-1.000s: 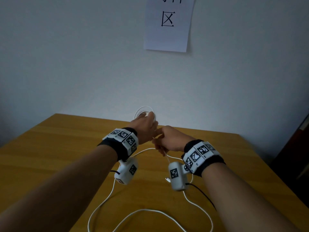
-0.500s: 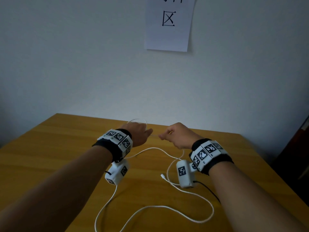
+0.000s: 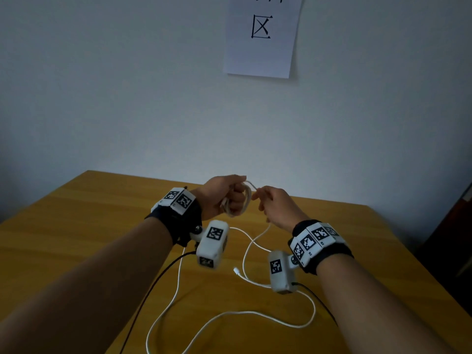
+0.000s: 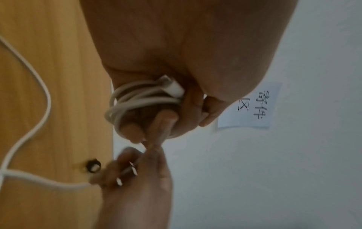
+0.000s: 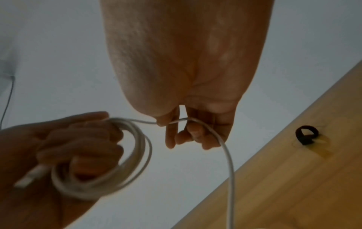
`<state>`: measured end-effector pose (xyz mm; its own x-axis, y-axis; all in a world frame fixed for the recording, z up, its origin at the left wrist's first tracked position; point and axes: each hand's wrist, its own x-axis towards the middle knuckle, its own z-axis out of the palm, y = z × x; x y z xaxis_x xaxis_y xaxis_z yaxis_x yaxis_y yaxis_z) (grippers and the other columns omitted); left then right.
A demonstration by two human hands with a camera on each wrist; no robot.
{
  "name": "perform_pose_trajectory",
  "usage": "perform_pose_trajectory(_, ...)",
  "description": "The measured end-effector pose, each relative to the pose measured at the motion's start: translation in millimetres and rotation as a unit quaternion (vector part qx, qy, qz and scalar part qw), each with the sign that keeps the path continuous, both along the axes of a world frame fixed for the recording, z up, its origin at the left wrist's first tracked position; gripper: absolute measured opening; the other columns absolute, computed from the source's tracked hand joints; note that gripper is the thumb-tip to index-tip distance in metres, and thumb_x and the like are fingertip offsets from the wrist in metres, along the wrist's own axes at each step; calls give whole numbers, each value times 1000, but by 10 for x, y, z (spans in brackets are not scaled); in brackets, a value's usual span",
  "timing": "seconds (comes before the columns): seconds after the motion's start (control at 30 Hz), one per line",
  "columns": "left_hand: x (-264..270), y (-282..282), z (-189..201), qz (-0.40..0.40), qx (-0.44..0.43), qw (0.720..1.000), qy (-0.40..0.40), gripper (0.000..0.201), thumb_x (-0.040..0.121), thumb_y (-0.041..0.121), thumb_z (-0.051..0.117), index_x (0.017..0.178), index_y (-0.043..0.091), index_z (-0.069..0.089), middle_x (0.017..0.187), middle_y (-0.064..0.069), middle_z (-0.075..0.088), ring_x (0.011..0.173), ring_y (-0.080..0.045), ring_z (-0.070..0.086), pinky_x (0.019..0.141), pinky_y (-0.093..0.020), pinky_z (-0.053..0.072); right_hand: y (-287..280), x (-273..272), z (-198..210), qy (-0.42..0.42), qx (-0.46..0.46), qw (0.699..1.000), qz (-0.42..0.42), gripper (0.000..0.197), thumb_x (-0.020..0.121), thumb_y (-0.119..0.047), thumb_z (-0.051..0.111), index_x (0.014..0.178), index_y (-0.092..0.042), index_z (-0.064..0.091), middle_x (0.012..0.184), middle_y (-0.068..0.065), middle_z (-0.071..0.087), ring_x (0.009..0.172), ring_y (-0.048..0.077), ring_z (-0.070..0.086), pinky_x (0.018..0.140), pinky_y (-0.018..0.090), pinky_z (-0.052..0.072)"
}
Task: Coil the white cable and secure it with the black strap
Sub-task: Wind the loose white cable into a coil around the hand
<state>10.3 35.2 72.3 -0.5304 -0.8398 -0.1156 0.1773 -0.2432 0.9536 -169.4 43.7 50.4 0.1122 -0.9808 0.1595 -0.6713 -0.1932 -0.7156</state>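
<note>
My left hand (image 3: 224, 198) (image 5: 64, 151) is held above the far part of the table and grips several coils of the white cable (image 3: 238, 203) (image 4: 137, 99) (image 5: 117, 167), with a white plug (image 4: 172, 86) (image 5: 31, 176) tucked in its palm. Just to its right, my right hand (image 3: 273, 205) (image 5: 186, 131) pinches the strand leaving the coil. The loose rest of the cable (image 3: 255, 315) trails down over the table, ending in a small connector (image 3: 236, 271). The black strap (image 5: 306, 136) (image 4: 93, 167) lies curled in a loop on the table, beyond the hands.
The wooden table (image 3: 76, 226) stands against a pale wall with a paper sign (image 3: 263, 34) on it. A dark piece of furniture (image 3: 457, 226) is at the right edge. Thin black leads (image 3: 153, 284) hang from the wrist cameras.
The hands parted to draw out a length of cable, then came back together. The left hand has turned palm-up and lifted, with another turn of cable laid on the coil.
</note>
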Motion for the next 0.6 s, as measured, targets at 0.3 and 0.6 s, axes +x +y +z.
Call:
perform_pose_trajectory(0.3, -146, 31, 96, 7, -30, 984, 174, 41, 105, 30, 24, 72, 14, 42, 111, -22, 72, 107, -35, 69, 95, -43, 48, 48, 195, -91, -54, 78, 993, 69, 25, 110, -21, 41, 129, -11, 53, 75, 6, 67, 52, 15, 60, 55, 26, 53)
perform_pose_trajectory(0.6, -179, 33, 95, 98, -67, 991, 59, 55, 102, 36, 35, 139, -2, 49, 141, -15, 56, 139, -18, 42, 121, -37, 18, 76, 261, -62, -81, 135, 982, 103, 38, 99, -8, 62, 136, -4, 55, 73, 7, 70, 67, 22, 68, 65, 31, 64)
